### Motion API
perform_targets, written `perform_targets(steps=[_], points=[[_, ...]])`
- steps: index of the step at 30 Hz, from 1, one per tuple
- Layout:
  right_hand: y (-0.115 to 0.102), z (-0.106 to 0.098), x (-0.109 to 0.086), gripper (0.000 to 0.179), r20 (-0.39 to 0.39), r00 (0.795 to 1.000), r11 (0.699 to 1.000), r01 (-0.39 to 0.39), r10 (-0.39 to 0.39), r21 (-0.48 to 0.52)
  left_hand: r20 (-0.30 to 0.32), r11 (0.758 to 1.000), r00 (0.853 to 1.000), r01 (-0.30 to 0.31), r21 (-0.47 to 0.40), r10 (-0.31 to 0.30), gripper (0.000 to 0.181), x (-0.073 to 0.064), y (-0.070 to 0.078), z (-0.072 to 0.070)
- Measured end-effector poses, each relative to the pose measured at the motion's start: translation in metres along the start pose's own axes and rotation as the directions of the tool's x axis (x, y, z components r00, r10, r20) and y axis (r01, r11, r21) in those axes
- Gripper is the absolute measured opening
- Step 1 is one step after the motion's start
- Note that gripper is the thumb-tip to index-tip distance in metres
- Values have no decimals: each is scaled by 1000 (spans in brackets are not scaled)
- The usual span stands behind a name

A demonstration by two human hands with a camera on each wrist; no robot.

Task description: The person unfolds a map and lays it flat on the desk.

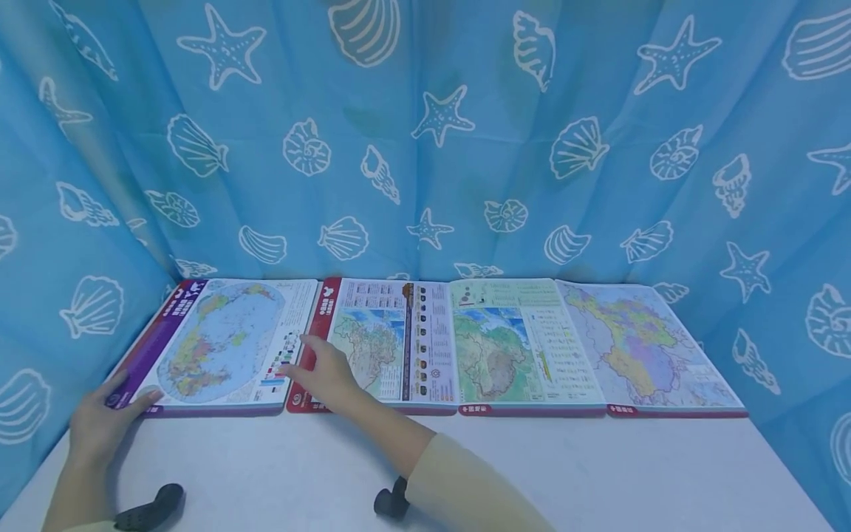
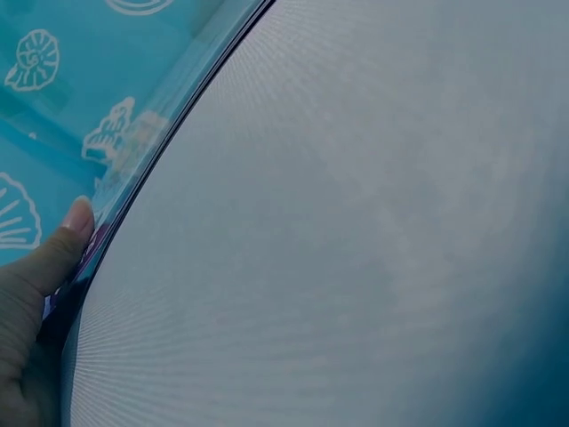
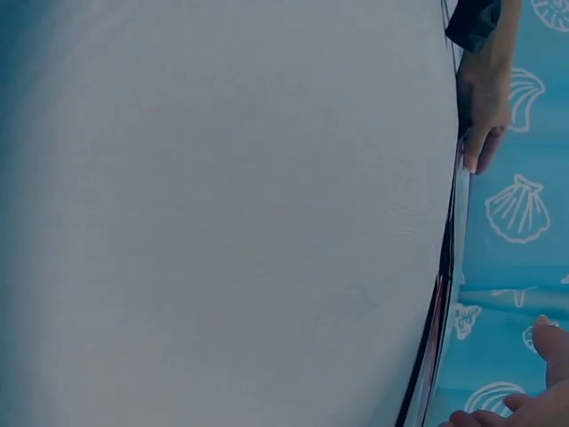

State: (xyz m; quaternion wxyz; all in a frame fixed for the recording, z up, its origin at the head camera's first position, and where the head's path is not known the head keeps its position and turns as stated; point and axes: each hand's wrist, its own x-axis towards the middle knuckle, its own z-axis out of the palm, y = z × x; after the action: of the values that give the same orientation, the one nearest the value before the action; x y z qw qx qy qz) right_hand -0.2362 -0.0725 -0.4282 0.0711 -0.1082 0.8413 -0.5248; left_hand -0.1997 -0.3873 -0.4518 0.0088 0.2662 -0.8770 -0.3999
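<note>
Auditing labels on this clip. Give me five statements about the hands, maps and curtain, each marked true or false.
1. Four maps lie side by side on the table. True.
2. The left hand is at the near-left corner of the purple-edged map. True.
3. The right hand is over the rightmost map. False: it is around where the purple-edged map meets the red-banded map.
4. The curtain is unpatterned. False: it carries white starfish.
5. The purple-edged map is leftmost. True.

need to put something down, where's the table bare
Widest: white table, bordered by the right sleeve, terrain map and rightmost map. Smaller: between the forearms, in front of the world map. Crowded: the back's row of four maps, with left hand and right hand at the world map's sides.
</note>
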Motion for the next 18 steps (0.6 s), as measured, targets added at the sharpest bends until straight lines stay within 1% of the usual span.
perform_targets(steps=[3,7,10,14,18], points=[[2,3,1,61,15,1000,999,-25,25,-39,-9,1000,1000,-13,-2,13,93,0,-1,0],[4,7,4,64,57,997,995,-44,49,-89,-18,999,999,-27,-18,27,89,1,-1,1],[4,9,5,67,91,995,984,-29,45,-175,-17,1000,1000,-20,-21,20,90,0,-2,3],[2,15,6,71,118,992,957,-5,40,-289,-16,1000,1000,-18,-9,17,88,-1,-1,3],[-2,19,7,74,151,987,949,2,48,-316,-20,1000,1000,-14,-7,14,89,-1,-1,1]])
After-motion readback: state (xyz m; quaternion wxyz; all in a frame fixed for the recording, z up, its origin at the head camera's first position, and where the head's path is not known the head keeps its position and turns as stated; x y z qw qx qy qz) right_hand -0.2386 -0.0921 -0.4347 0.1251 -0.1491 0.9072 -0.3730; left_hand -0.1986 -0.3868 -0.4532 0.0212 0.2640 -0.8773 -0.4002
